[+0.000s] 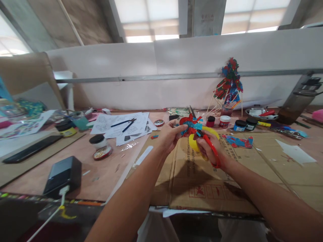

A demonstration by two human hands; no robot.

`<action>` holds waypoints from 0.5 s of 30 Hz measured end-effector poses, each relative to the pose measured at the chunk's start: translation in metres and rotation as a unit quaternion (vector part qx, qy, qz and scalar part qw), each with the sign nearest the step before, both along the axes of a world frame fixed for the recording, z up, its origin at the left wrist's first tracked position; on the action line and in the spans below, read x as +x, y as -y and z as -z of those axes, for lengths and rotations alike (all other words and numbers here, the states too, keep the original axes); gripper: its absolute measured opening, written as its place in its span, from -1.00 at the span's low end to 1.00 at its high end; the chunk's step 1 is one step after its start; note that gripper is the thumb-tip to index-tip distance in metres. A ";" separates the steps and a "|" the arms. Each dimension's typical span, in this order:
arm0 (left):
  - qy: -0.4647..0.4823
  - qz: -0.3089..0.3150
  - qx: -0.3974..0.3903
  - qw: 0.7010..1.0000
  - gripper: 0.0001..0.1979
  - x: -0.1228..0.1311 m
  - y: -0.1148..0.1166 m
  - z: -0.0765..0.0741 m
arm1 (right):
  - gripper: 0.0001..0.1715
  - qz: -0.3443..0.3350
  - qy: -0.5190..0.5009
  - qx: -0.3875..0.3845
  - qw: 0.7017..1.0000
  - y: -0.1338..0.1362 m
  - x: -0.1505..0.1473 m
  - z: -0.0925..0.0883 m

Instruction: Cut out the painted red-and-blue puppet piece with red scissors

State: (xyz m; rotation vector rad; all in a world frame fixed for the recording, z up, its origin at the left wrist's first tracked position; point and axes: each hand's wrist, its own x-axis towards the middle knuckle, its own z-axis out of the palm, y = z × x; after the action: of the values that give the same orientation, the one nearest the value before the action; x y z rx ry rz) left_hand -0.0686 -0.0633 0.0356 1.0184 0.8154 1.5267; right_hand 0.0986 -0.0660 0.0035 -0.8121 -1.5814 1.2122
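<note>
My left hand pinches a red and blue painted cutout above the cardboard sheet. In my right hand is a pair of scissors with red handles; my fingers are wrapped through the loops. The blades reach up to the cutout, partly hidden behind it. Just behind my right hand, a round yellow thing shows in part; its kind I cannot make out. A second red and blue cutout lies flat on the cardboard to the right.
Paint jars stand beyond my hands, below painted cutouts on sticks. A dark bottle is at far right. On the left are line drawings with pens, a lidded jar and a black power bank with a white cable.
</note>
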 end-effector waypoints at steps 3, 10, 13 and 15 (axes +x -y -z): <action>0.005 0.004 0.001 1.000 -0.66 0.000 0.000 0.000 | -0.70 0.002 0.007 0.016 1.000 -0.001 0.000 0.001; 0.008 0.000 -0.005 1.000 -0.66 -0.001 -0.003 0.002 | -0.71 0.001 0.015 0.016 1.000 -0.002 0.002 0.004; 0.008 0.003 -0.007 1.000 -0.65 0.000 -0.002 0.001 | -0.72 0.002 0.023 0.018 1.000 -0.003 0.003 0.005; 0.007 0.003 -0.010 1.000 -0.64 0.000 -0.001 0.001 | -0.72 0.004 0.030 0.018 0.999 -0.003 0.003 0.005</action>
State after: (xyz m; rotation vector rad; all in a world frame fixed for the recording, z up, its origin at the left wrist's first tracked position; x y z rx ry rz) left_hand -0.0686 -0.0621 0.0350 0.9939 0.8147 1.5158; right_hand 0.1016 -0.0628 -0.0018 -0.8393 -1.6422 1.1603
